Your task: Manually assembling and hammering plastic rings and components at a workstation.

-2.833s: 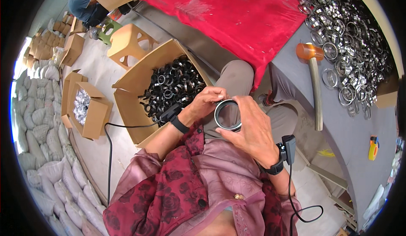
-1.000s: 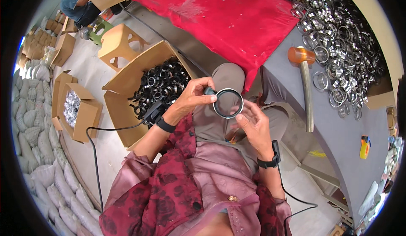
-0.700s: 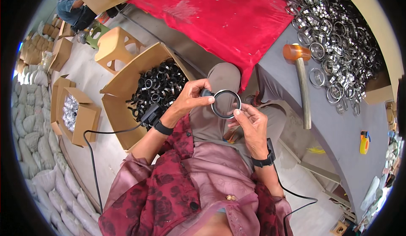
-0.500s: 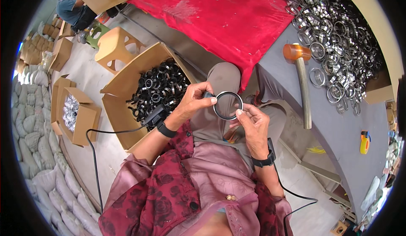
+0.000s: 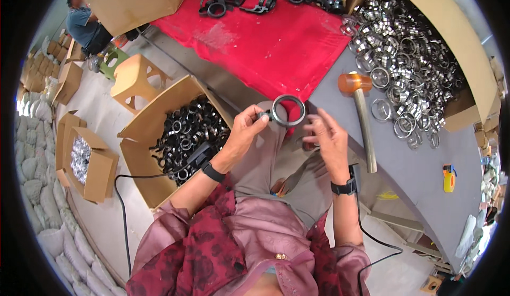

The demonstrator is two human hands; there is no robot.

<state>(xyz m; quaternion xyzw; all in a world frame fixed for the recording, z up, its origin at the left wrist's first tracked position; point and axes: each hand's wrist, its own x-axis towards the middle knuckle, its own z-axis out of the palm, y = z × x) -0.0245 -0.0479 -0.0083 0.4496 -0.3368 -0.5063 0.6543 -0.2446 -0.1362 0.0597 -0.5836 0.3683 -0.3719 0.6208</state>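
Observation:
A black ring-shaped part with a short tab (image 5: 287,124) is held up in front of my knees. My left hand (image 5: 245,130) pinches it by the tab, thumb and fingers closed. Just right of the ring, my right hand (image 5: 330,143) is raised with fingers apart, touching nothing; its fingertips are slightly blurred. Left of my left hand stands an open cardboard box (image 5: 139,152) holding many similar black ring parts (image 5: 186,136).
On the grey table lie a mallet with an amber head (image 5: 355,83), a heap of shiny metal rings (image 5: 409,67) and a yellow tape measure (image 5: 449,180). More black ring parts (image 5: 260,1) lie on red cloth (image 5: 255,41). A yellow stool (image 5: 130,81) and a seated person (image 5: 82,28) are far left.
My right hand has let go of the ring and moved right, fingers spreading. My left hand has kept the tab and lifted the ring slightly farther from me. The view has shifted a little.

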